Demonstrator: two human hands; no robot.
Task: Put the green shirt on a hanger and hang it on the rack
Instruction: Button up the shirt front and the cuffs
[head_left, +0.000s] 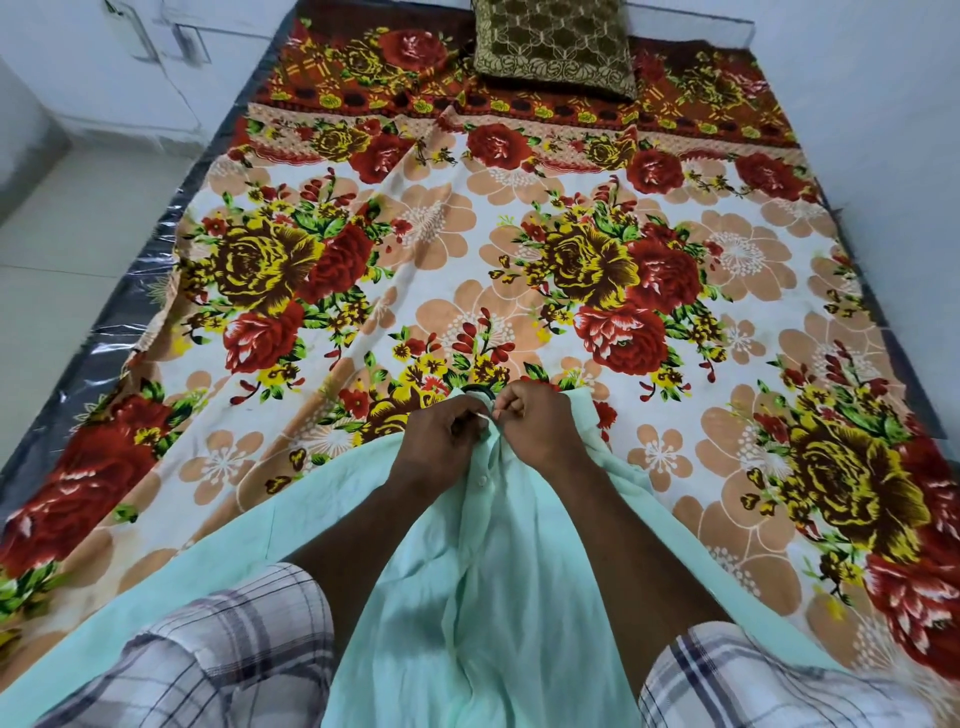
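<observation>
The green shirt (483, 587), a pale mint colour, lies spread on the bed (519, 270) with its collar end pointing away from the person and its lower part running back toward the camera between the two forearms. Both hands meet at the neck of the shirt. The left hand (441, 434) is curled tight, its fingers pinching the fabric at the front opening, and the right hand (537, 421) is likewise closed, pinching the opposite edge of the opening just beside the left; the two hands almost touch. A small white button (480, 482) shows on the placket just below them. At the top of the collar, right above the knuckles, a short dark curved piece (475, 388) peeks out of the neck; whether it is the hook of a hanger cannot be told for certain. One sleeve of the shirt stretches out to the lower left across the floral bedsheet (649, 218). The person wears checked short sleeves (223, 654). A brown and gold patterned cushion (553, 44) sits at the far end of the bed, well apart from the shirt.
</observation>
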